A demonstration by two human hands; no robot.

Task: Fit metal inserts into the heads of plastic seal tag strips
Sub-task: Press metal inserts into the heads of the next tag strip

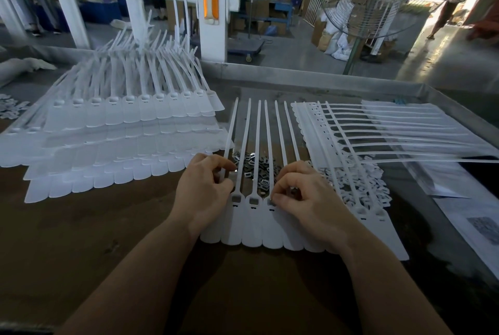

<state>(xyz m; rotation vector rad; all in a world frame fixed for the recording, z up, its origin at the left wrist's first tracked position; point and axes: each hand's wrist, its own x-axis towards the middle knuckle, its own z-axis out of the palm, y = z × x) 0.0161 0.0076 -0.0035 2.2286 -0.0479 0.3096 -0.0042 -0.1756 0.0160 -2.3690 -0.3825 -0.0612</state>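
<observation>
I am partway along the row of strips lying before me, my left hand pinching one tail steady while my right hand seems to pinch an insert into the third head, the next needing another from the pile of inserts just behind.

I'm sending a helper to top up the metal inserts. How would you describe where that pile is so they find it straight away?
Start at the sheet of seal tags lying on the brown table under the person's two hands. Just beyond the fingers, beneath the sheet's straps, sits the pile of metal inserts. It is small, dark and shiny; the loose pieces heaped to its right are white plastic.
</observation>
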